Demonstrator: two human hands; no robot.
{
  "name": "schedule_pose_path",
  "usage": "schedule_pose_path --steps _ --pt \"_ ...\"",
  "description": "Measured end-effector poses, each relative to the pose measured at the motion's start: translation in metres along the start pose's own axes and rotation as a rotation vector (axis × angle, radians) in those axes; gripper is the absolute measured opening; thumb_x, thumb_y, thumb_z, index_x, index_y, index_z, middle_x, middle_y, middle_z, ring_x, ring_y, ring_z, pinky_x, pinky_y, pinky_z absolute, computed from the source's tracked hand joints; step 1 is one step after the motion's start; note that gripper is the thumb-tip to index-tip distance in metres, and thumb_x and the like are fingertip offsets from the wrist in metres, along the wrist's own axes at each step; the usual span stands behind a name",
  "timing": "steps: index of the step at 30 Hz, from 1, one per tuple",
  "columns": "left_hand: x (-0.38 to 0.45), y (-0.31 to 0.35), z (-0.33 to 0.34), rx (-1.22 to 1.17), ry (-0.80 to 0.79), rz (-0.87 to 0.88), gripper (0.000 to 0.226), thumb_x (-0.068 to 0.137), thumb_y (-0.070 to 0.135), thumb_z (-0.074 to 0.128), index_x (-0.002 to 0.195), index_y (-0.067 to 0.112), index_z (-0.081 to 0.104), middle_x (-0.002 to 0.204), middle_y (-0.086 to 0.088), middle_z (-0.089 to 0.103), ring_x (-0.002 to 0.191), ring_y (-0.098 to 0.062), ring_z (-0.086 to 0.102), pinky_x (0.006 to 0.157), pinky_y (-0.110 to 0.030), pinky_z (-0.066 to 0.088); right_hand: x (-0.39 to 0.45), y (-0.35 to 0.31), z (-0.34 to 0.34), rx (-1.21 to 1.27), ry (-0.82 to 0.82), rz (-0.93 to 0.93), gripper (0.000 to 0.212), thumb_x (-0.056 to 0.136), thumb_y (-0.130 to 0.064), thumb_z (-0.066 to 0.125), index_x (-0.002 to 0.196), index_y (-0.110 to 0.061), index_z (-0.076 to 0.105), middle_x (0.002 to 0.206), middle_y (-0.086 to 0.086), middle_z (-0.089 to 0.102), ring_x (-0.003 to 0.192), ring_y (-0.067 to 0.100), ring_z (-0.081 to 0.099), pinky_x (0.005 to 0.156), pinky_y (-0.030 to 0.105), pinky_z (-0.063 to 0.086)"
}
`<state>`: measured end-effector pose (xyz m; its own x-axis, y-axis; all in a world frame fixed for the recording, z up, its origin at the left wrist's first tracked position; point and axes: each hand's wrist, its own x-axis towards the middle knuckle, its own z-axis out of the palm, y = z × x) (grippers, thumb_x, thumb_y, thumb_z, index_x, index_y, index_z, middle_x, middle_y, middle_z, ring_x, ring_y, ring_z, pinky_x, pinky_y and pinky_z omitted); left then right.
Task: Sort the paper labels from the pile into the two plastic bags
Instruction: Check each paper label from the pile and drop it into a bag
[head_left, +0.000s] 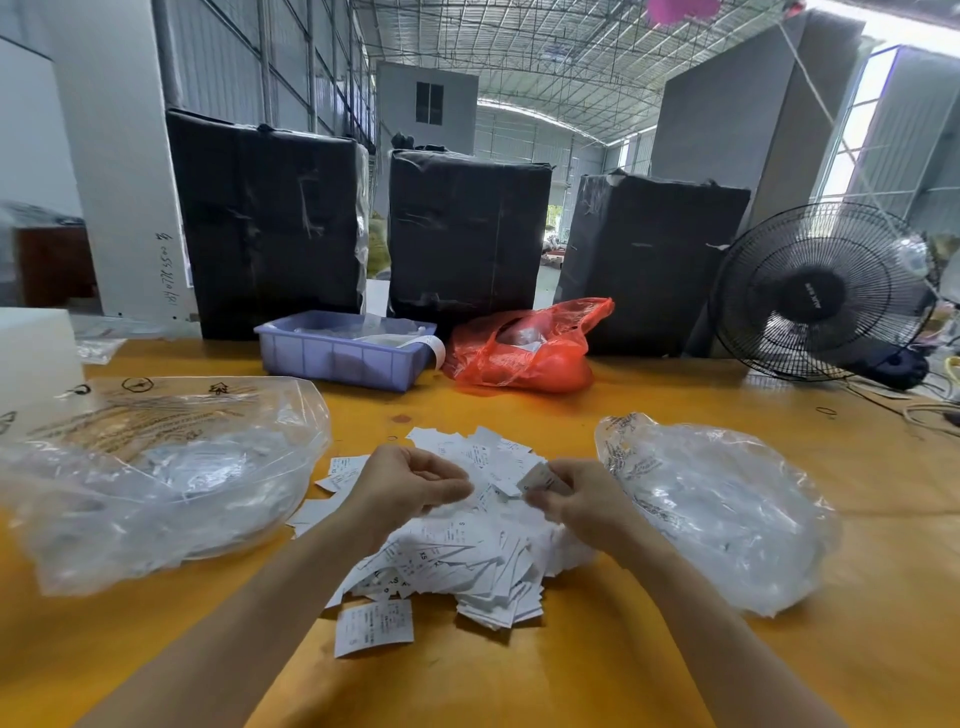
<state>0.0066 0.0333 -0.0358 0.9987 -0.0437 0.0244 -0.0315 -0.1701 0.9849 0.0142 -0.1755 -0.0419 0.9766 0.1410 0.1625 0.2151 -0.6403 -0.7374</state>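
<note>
The pile (457, 540) of labels lies at the middle of the bench (675, 675), toward its near edge, with a clear bag (156, 483) just to its left and another bag (727, 509) just to its right; both already hold white slips. Over the pile, the right hand (576, 501) pinches one label (543, 477) between thumb and fingers, lifted clear of the heap. The left hand (410, 486) has its fingers curled in; whether its grip holds a slip I cannot tell. The step in hand seems to be reading the lifted label to choose its bag. To do it well, turn the printed face up toward the eyes, make sure only one slip is pinched and none clings behind it, then carry it fully over the chosen bag's mouth before letting go, since thin paper may flutter back onto the bench. One slip (374, 626) lies apart near the near edge.
</note>
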Motion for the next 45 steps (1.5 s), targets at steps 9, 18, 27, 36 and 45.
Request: schedule_pose_path --steps 9,18,27,36,45 --pt "-0.004 0.002 0.005 0.031 0.007 0.049 0.008 0.075 0.019 0.078 0.071 0.016 0.072 0.067 0.002 0.073 0.05 0.001 0.054 0.051 -0.016 0.043 -0.01 -0.022 0.002 0.361 0.111 -0.155 0.015 0.082 -0.001 0.069 0.095 0.0 0.061 0.073 0.008 0.065 0.053 0.007 0.062 0.05 0.019 0.048" --pt "-0.006 0.006 0.005 -0.014 -0.04 -0.016 0.007 0.076 0.017 0.077 0.078 0.011 0.074 0.069 0.002 0.073 0.053 -0.002 0.056 0.054 -0.017 0.045 -0.011 -0.025 0.002 0.521 0.13 -0.199 0.006 0.083 0.0 0.065 0.087 -0.003 0.061 0.07 0.008 0.064 0.051 0.008 0.06 0.049 0.018 0.048" --pt "-0.008 0.008 0.005 -0.133 -0.136 -0.079 0.016 0.072 0.017 0.077 0.082 0.005 0.074 0.062 0.0 0.07 0.05 -0.005 0.055 0.049 -0.015 0.045 -0.012 -0.025 0.003 0.494 0.124 -0.217 0.006 0.082 0.003 0.066 0.086 0.001 0.063 0.066 0.006 0.064 0.048 0.007 0.059 0.047 0.014 0.044" --pt "-0.008 0.009 0.003 -0.205 -0.19 -0.14 0.019 0.063 0.021 0.078 0.078 0.008 0.075 0.074 -0.007 0.073 0.05 -0.007 0.056 0.05 -0.017 0.045 -0.011 -0.024 0.0 0.608 0.153 -0.225 0.007 0.081 0.001 0.068 0.085 -0.003 0.064 0.074 0.01 0.069 0.053 0.014 0.061 0.051 0.02 0.049" --pt "-0.009 0.011 0.004 -0.255 -0.213 -0.164 0.006 0.077 0.005 0.072 0.082 0.006 0.074 0.063 -0.006 0.069 0.051 -0.005 0.058 0.044 -0.014 0.042 -0.015 -0.029 0.003 0.491 0.157 -0.255 0.011 0.082 0.005 0.065 0.082 -0.006 0.063 0.081 0.015 0.067 0.054 0.011 0.062 0.053 0.019 0.052"
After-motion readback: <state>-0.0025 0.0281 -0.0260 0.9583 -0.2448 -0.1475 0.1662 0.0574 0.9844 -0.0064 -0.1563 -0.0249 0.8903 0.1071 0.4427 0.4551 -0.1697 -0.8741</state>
